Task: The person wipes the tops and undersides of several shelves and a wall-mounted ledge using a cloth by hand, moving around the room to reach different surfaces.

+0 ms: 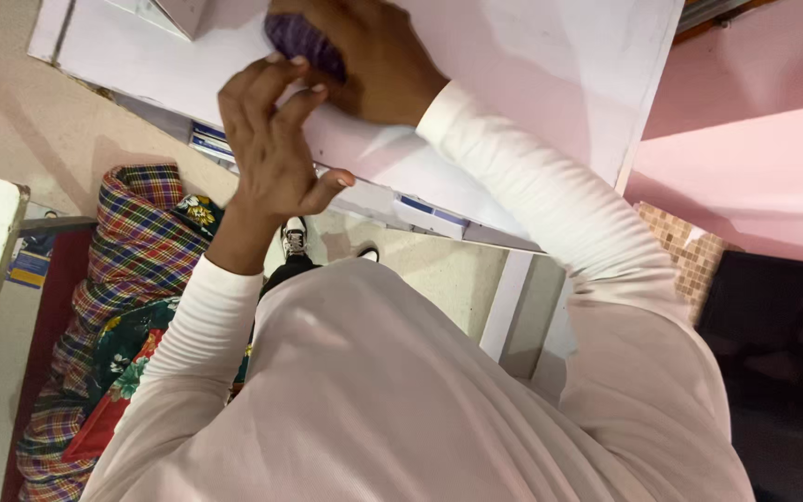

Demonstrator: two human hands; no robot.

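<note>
My right hand (378, 60) rests on the white table top (532, 65) near its far edge, closed over a small purple striped object (301, 39). Only part of that object shows between the fingers, and I cannot tell what kind of thing it is. My left hand (271, 139) is raised just in front of it, fingers spread and curved, with the fingertips touching the purple object's near side. Both arms are in white long sleeves.
A small white box corner (183, 14) stands on the table at the top. Blue-and-white packets (429, 216) sit on a shelf under the table edge. A plaid and floral cloth bundle (137, 270) lies on the floor at left. My shoe (295, 239) shows below. A dark screen (778, 344) stands at right.
</note>
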